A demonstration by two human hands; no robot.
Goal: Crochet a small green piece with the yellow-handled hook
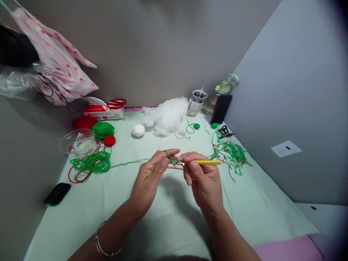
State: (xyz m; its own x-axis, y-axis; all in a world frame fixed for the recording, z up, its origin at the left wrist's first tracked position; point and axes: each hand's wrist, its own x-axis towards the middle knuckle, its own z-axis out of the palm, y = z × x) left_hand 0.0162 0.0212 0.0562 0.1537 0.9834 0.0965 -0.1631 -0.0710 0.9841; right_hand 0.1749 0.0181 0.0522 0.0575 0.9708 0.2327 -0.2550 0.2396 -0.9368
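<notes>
My right hand (205,179) is closed around a crochet hook with a yellow handle (208,162), its metal shaft reaching left between my hands. Green yarn (169,155) loops over the fingers of my left hand (152,174), whose thumb and fingers pinch at a small green-and-orange piece (176,166) by the hook's tip. What exactly that piece is, my fingers partly hide. From my left hand a green strand runs left across the table to a loose tangle of green yarn (95,162).
White stuffing (168,114) lies at the back, beside a white yarn ball (138,130). Red-handled scissors (116,104) rest on a box (103,112). A can (196,103), a bottle (213,101) and a phone (221,108) stand back right. Green yarn scraps (232,152) lie right.
</notes>
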